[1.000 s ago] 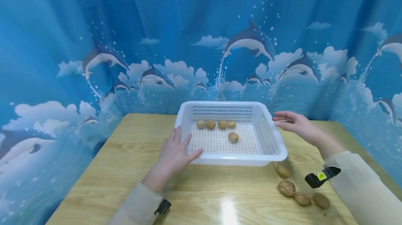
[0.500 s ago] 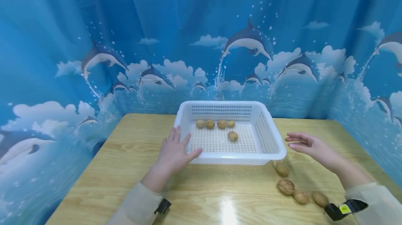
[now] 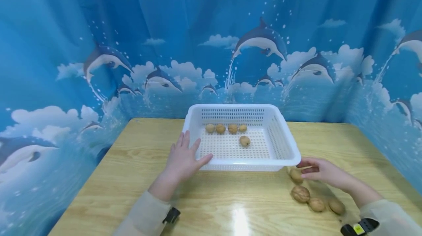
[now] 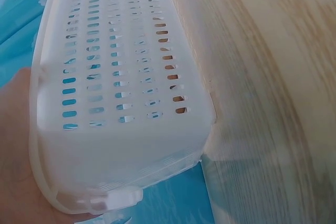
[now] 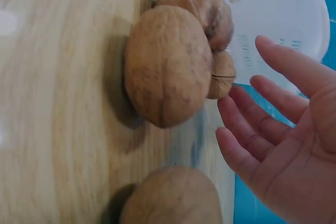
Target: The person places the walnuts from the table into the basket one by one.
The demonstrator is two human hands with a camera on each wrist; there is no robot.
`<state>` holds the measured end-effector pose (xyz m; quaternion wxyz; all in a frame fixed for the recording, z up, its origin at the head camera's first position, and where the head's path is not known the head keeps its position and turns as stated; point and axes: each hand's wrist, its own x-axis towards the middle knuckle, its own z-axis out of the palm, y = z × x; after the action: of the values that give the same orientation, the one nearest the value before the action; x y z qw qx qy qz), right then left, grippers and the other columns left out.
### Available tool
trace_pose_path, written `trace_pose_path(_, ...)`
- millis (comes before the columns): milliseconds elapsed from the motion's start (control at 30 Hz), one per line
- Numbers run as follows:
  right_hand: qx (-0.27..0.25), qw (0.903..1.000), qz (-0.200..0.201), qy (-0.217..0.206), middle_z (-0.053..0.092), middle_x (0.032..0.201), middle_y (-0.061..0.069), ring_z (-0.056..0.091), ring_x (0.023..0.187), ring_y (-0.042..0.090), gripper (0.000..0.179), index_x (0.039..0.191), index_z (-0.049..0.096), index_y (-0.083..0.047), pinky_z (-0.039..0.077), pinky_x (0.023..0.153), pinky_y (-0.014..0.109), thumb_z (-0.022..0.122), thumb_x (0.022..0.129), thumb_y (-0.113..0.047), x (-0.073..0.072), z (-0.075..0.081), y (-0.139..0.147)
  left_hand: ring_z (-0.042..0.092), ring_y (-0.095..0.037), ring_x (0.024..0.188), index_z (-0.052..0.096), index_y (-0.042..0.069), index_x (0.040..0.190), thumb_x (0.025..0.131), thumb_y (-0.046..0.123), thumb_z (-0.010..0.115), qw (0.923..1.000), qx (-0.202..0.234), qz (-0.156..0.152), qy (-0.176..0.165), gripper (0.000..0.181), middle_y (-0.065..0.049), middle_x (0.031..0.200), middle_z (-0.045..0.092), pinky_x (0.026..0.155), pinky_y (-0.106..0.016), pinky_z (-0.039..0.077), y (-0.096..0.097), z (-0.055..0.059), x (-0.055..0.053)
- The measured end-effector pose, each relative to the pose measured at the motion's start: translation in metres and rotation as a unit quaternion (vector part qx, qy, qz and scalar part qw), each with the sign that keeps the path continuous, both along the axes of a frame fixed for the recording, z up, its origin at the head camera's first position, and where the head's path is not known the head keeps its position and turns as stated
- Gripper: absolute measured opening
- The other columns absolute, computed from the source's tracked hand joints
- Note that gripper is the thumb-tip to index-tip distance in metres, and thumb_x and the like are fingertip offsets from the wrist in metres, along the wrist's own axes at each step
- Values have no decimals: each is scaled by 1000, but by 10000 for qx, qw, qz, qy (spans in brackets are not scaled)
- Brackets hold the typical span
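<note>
A white plastic basket point(image 3: 250, 163) with slotted walls stands on the table. Inside it are several walnuts point(image 3: 244, 141), most in a row along the far side. My left hand point(image 3: 182, 159) rests on the basket's near left corner, fingers spread over the rim; in the left wrist view part of the hand point(image 4: 18, 156) shows beside the rim. Beyond the basket's near right corner, my right hand point(image 3: 324, 173) reaches toward the closest loose walnut point(image 3: 296, 175), thumb right at its side. In the right wrist view that hand point(image 5: 294, 135) has parted, slightly bent fingers with nothing gripped.
Other loose walnuts, one ridged point(image 3: 300, 194) and others such as a smooth one point(image 3: 336, 206), lie to the right in front of the basket on the wooden table point(image 3: 132, 188). A blue dolphin-print curtain point(image 3: 184, 27) hangs behind and along both sides.
My right hand has left the basket's right rim, moved outward and then down toward the closest loose walnut. The left hand stays on the basket corner.
</note>
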<state>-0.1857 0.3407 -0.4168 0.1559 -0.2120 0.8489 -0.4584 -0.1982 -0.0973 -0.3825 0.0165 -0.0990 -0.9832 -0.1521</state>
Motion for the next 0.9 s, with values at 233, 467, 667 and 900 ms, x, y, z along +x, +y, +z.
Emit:
trace_pose_path(233,439,9988,36,190,54,116,31,60,99,33,44,119,52,11,51,76,23,67,86,-14,-1,-4,-7,0,-37,140,39,13,143,84,70,41,10000,12,-32,12,82,-19,154,6,108,-59,12,0,1,0)
trace_pose_path(467,719,9974,-42,94,57,113,29,61,95,34,42,115,56,10,52,75,26,69,85,-17,0,-6,-7,1,-37,140,38,12,143,84,72,39,9999,-51,-119,60,84,-20,154,6,108,-59,14,2,4,0)
trace_pose_path(667,671,9977,-20,-13,55,115,30,61,96,36,44,117,55,11,52,74,26,68,86,-17,-1,-6,-6,2,-37,140,39,11,143,85,71,39,9998,-61,-143,85,83,-21,153,7,107,-60,14,1,4,-1)
trace_pose_path(900,667,9965,-328,386,56,115,29,62,93,25,46,120,52,12,53,71,24,68,86,-14,1,-3,-5,2,-37,140,38,12,143,85,70,40,9999,-35,-96,34,83,-20,153,6,108,-59,13,-2,3,1)
